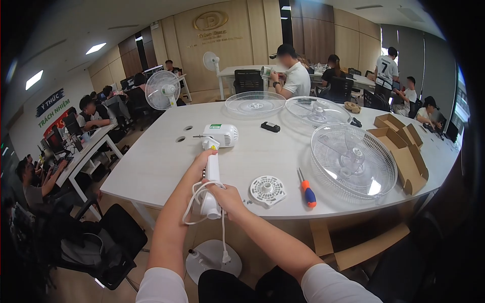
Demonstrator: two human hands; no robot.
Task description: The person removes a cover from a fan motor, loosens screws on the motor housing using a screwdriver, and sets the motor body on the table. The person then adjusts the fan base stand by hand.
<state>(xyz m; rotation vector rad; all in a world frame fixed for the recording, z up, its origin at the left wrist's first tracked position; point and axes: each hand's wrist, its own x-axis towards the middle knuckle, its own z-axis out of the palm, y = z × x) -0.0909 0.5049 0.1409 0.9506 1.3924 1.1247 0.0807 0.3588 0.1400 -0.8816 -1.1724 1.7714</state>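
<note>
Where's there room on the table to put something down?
The table is bare near its left edge, by the two holes, and between the black box and round white plate. It's crowded on the right: fan cages and cardboard.

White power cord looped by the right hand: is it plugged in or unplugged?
Unplugged: the cord ends in a white plug that hangs loose below the white table, in no socket.

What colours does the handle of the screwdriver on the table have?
The screwdriver handle is blue and orange, seen best in the head view.
</note>
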